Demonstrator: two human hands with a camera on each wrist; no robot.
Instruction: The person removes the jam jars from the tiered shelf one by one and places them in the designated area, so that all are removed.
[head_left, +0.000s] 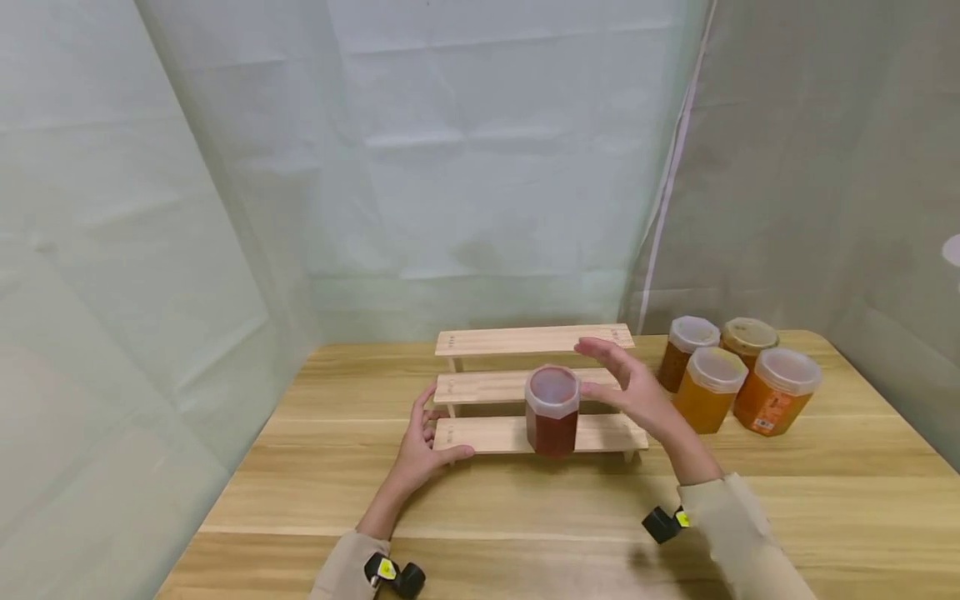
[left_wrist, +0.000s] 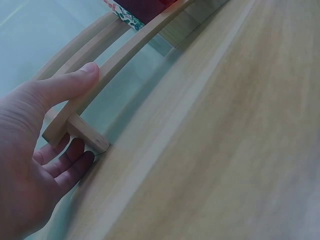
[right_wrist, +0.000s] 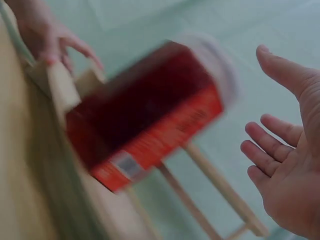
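Observation:
A three-step wooden display shelf (head_left: 480, 433) stands on the table. My left hand (head_left: 420, 458) grips its left end; in the left wrist view the thumb lies over the lowest step and the fingers curl below it by the leg. On that lowest step, right of its middle, stands a jar of dark red contents (head_left: 552, 429) with a translucent whitish lid. The right wrist view shows an orange-red label on the jar (right_wrist: 150, 110). My right hand (head_left: 637, 396) is just right of the jar, apart from it, with fingers spread and nothing in them.
Several lidded jars cluster right of the shelf: an amber jar (head_left: 705, 404), an orange-labelled jar (head_left: 772, 408), a dark brown jar (head_left: 675, 367) and one with a yellowish lid (head_left: 750, 333). Pale curtains (head_left: 487, 167) hang behind the wooden table (head_left: 525, 517).

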